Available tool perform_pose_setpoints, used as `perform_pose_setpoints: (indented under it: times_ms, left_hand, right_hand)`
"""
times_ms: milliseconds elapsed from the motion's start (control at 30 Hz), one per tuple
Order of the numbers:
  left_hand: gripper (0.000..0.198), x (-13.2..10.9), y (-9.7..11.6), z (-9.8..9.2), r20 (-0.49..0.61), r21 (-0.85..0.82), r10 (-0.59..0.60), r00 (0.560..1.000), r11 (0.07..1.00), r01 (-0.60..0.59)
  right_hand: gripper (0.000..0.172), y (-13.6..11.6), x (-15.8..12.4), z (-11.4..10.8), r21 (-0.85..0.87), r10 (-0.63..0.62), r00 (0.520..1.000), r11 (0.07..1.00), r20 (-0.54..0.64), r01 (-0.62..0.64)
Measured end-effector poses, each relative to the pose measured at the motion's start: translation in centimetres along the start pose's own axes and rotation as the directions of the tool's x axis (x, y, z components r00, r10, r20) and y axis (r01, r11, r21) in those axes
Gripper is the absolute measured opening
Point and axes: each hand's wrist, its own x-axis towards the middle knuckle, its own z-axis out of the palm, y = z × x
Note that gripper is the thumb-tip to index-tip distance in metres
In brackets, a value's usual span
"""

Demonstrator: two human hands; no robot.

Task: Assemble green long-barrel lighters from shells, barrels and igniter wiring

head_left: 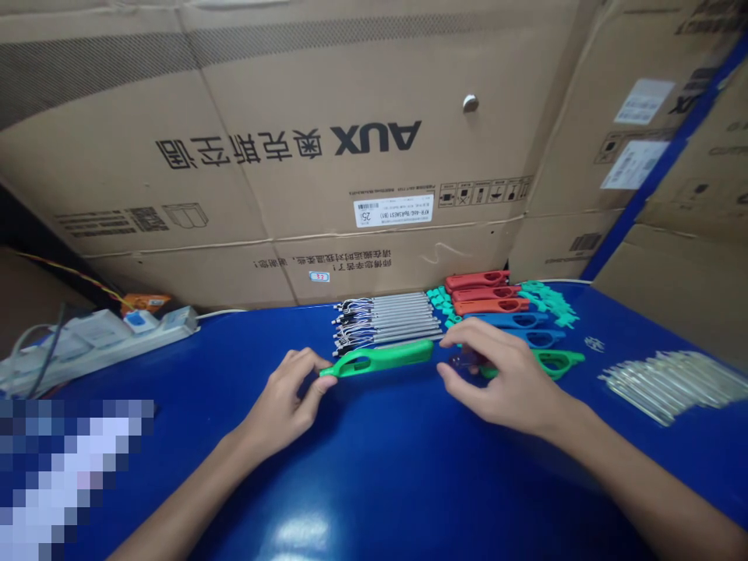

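My left hand (297,389) pinches a green lighter casing (386,358) by its narrow end. The casing is held above the blue table, nearly level, its wide end pointing right and its oval opening near my fingers. Close to that wide end is my right hand (502,374), thumb and forefinger curved around a small see-through purplish piece (463,359). That piece is partly hidden by the fingers, so its full shape does not show. Another green casing (561,362) lies on the table behind my right hand.
Red casings (476,280), an orange casing (494,306) and blue casings (520,320) lie at the back, beside small teal parts (549,300). Metal rods with wires (403,315) lie left of them, clear tubes (672,382) at right. A power strip (99,351) and cardboard walls (262,187) border the table.
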Motion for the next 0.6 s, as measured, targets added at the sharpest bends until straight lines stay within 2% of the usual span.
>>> perform_pose_setpoints:
  times_ms: [33,133,333,500,600]
  left_hand:
    - [0.014,0.02,0.05,0.00,-0.005,0.000,-0.012,1.000,1.000,0.012]
    - [0.020,0.10,0.20,0.05,0.000,-0.013,-0.035,0.999,0.999,0.035]
    - [0.029,0.36,0.34,0.10,-0.007,-0.043,-0.084,0.996,0.996,0.083]
    - [0.031,0.40,0.54,-0.07,-0.033,-0.041,-0.137,0.990,0.990,0.136]
    - [0.033,0.46,0.57,-0.06,-0.040,-0.036,-0.151,0.988,0.988,0.150]
  right_hand:
    - [0.004,-0.09,0.12,-0.01,0.017,-0.005,0.999,1.000,-0.040,0.006]
    - [0.007,-0.24,0.34,0.00,0.051,-0.024,0.991,0.998,-0.130,0.030]
    - [0.003,-0.04,0.27,-0.44,0.025,-0.082,0.952,0.995,-0.296,0.093]
    - [0.004,-0.27,-0.12,-0.20,0.108,0.086,0.926,0.993,-0.367,-0.050]
    - [0.003,-0.53,-0.14,0.16,0.200,0.153,0.895,0.977,-0.419,-0.073]
